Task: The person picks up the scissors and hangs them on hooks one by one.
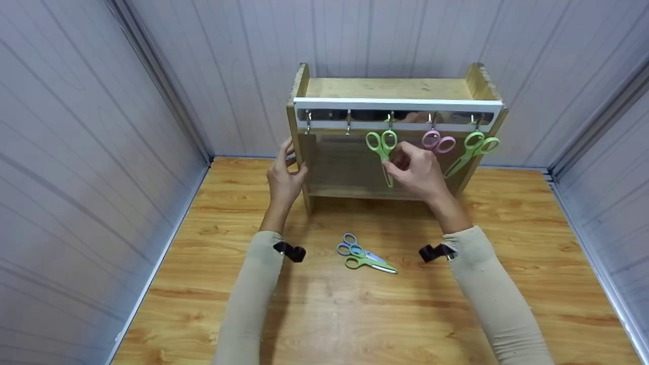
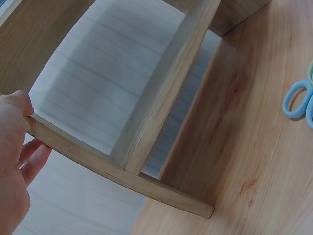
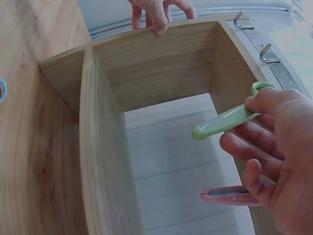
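Note:
My right hand (image 1: 420, 171) pinches a pair of green scissors (image 3: 225, 122) between thumb and fingers, blades pointing down. One ring of these scissors is at the middle hook of a white-framed hook rail (image 1: 355, 104); whether it hangs freely there I cannot tell. The rail runs along the top front of a small wooden shelf (image 1: 388, 87). At the shelf's left side panel, my left hand (image 1: 285, 177) grips the edge, thumb in front and fingers behind. Pink scissors (image 1: 437, 144) and another green pair (image 1: 471, 150) hang from the two hooks on the right.
On the wooden floor (image 1: 203, 304) before the shelf, blue scissors (image 1: 375, 256) lie partly under green scissors (image 1: 372, 263). Two hooks (image 1: 349, 121) at the rail's left bear nothing. Panelled walls (image 1: 101, 177) stand left, right and behind.

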Demonstrator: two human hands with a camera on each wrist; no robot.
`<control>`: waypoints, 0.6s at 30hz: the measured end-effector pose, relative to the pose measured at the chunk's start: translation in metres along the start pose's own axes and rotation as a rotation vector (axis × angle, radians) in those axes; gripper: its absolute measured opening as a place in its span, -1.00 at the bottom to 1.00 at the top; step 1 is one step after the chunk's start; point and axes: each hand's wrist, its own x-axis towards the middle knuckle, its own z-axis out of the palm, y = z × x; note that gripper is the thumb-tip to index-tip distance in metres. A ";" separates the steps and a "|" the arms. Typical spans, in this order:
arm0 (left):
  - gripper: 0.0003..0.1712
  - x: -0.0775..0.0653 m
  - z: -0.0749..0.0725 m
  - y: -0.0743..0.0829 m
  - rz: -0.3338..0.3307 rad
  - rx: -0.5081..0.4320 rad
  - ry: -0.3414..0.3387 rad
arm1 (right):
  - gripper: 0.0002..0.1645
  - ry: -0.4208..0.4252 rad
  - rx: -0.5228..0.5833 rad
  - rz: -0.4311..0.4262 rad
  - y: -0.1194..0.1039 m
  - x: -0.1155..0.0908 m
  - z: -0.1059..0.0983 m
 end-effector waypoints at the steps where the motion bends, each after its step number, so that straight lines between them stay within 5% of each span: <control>1: -0.26 0.000 0.000 0.000 0.000 -0.005 0.000 | -0.81 0.001 -0.002 0.001 0.000 0.000 0.000; 18: -0.30 0.000 0.000 -0.001 0.011 -0.008 0.007 | -0.78 -0.017 0.015 0.014 -0.004 0.000 0.004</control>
